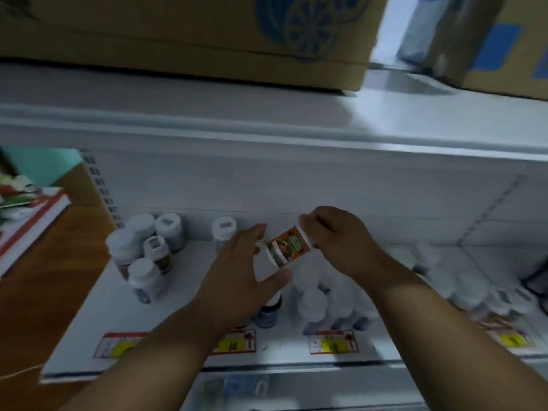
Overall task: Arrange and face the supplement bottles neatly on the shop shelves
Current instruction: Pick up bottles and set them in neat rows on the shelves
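Observation:
A small white bottle with an orange label [287,247] is tilted on its side in the air above the white shelf [189,292]. My right hand [335,238] pinches its upper end. My left hand [240,277] cups its lower end with fingers spread around it. Several white-capped bottles [145,250] stand in a loose cluster at the shelf's left. One lone bottle [224,229] stands at the back. More white-capped bottles [314,307] crowd the shelf under and right of my hands, blurred.
Price tags [333,342] in red and yellow line the shelf's front lip. The upper shelf [267,126] carries large cardboard boxes [207,34]. At the left is a wooden counter [44,277] with a stack of printed papers [26,209].

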